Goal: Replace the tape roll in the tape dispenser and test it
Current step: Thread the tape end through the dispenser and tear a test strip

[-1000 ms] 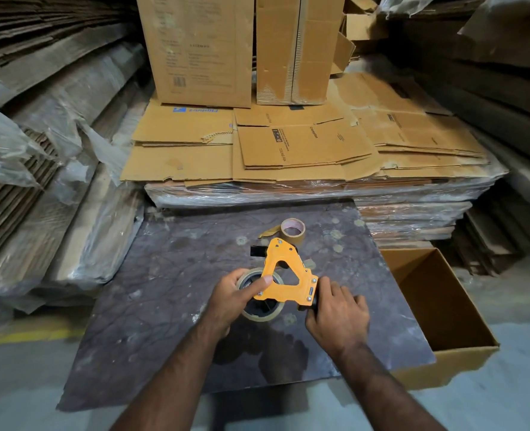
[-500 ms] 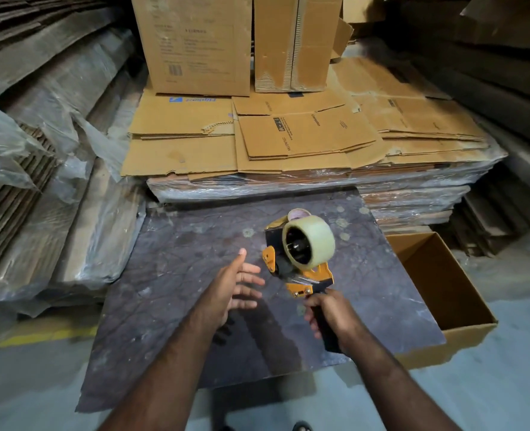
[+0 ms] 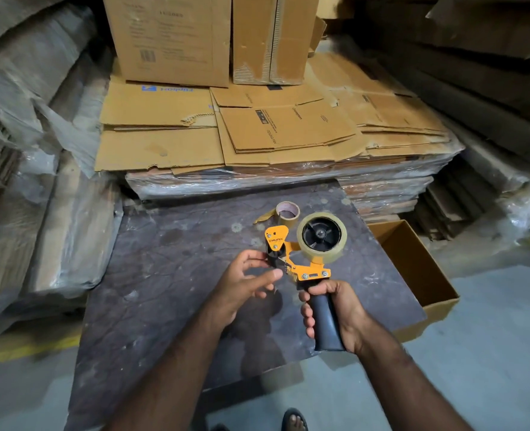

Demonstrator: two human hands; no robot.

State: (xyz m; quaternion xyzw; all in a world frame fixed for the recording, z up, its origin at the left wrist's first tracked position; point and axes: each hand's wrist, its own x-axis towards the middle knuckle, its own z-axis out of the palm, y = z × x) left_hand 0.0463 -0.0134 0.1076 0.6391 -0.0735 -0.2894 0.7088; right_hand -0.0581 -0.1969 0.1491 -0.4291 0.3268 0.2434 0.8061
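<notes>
An orange tape dispenser (image 3: 307,269) is held upright above the dark board (image 3: 170,269). My right hand (image 3: 335,309) grips its black handle. A full clear tape roll (image 3: 335,248) sits on the dispenser's black hub, facing me. My left hand (image 3: 245,281) is at the dispenser's front end, thumb and fingers curled close to the black roller and blade; whether it pinches a tape end I cannot tell. An almost spent tape roll (image 3: 288,213) with a loose brown strip lies on the board behind the dispenser.
An open empty cardboard box (image 3: 413,269) stands right of the board. Flattened cartons (image 3: 257,132) on a wrapped stack lie behind it, with upright cartons (image 3: 170,35) further back. Plastic-wrapped cardboard bundles (image 3: 40,181) line the left. A sandalled foot (image 3: 294,421) shows at the bottom edge.
The dispenser was lifted off the board by its handle and turned upright with the roll facing me. My left hand let go, opened, then came back to the dispenser's front end.
</notes>
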